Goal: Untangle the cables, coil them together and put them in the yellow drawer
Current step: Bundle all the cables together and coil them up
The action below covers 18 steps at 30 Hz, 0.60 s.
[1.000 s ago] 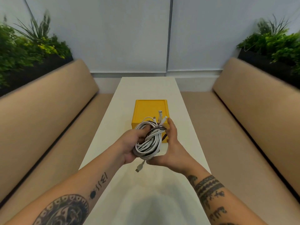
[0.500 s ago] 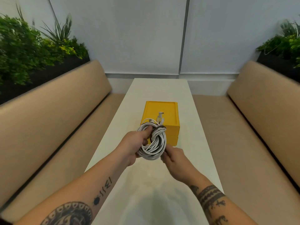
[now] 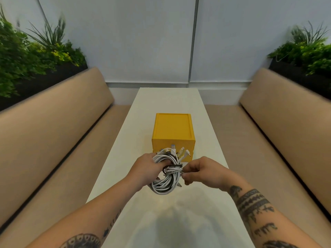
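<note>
Far L, at about 10 o'clock, the left plants [image 3: 26, 56] spill over a dark planter behind the left bench [image 3: 53, 126], a tan padded seat running along the L side of the long white counter [image 3: 168, 99]. Moving in, the left hand [image 3: 146, 170] has its grip wrapped round the cable coil [image 3: 165, 183]: fingers are curled through the loop at the coil's 9 o'clock, holding the whole bundle up off the counter. The coil is mostly white cable w/ a few dark strands, its loops sagging toward 6 o'clock. A short crosswise wrap [image 3: 172, 169] of white and dark cable runs over its middle. Several plug ends [image 3: 182, 150] poke out at the coil's 12 o'clock, in front of the yellow drawer [image 3: 172, 129]. That drawer stands on the counter's centre line just beyond the coil, front flush and closed; can't tell if the plugs touch it. At the coil's 3 o'clock, the right hand [image 3: 202, 170] has its grip pinching the crosswise wrap, thumb and fingertips pressed together on the cable, other fingers curled under. Both forearms carry tattoos. Further R is the right bench [image 3: 286, 119], same tan padding. At approx. 2 o'clock, the right plants [image 3: 308, 49] sit in another dark planter. A pale panelled wall [image 3: 125, 42] closes the far end at 12 o'clock.
</note>
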### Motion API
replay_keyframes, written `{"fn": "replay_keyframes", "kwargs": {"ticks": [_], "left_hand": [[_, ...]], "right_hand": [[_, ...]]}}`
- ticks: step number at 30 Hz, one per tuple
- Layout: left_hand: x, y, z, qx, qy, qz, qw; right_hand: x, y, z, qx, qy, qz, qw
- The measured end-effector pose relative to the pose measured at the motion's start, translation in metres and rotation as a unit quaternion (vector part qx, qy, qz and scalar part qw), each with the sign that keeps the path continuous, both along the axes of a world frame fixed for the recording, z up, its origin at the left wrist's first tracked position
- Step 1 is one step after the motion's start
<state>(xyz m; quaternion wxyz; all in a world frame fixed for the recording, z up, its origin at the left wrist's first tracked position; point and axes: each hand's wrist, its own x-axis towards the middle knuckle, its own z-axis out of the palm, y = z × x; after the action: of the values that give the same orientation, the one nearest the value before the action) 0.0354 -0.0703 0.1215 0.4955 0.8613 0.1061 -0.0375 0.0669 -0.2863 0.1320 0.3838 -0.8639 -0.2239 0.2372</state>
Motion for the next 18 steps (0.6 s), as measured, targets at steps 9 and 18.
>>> {"fn": "replay_keyframes", "kwargs": {"ticks": [9, 18], "left_hand": [[0.005, -0.002, -0.006, 0.076, -0.017, -0.024, 0.997], [0.011, -0.005, -0.016, 0.057, -0.031, 0.024, 0.998]], "right_hand": [[-0.015, 0.000, 0.003, -0.049, 0.008, 0.015, 0.999], [-0.032, 0.008, -0.006, -0.068, -0.254, -0.133, 0.956]]}}
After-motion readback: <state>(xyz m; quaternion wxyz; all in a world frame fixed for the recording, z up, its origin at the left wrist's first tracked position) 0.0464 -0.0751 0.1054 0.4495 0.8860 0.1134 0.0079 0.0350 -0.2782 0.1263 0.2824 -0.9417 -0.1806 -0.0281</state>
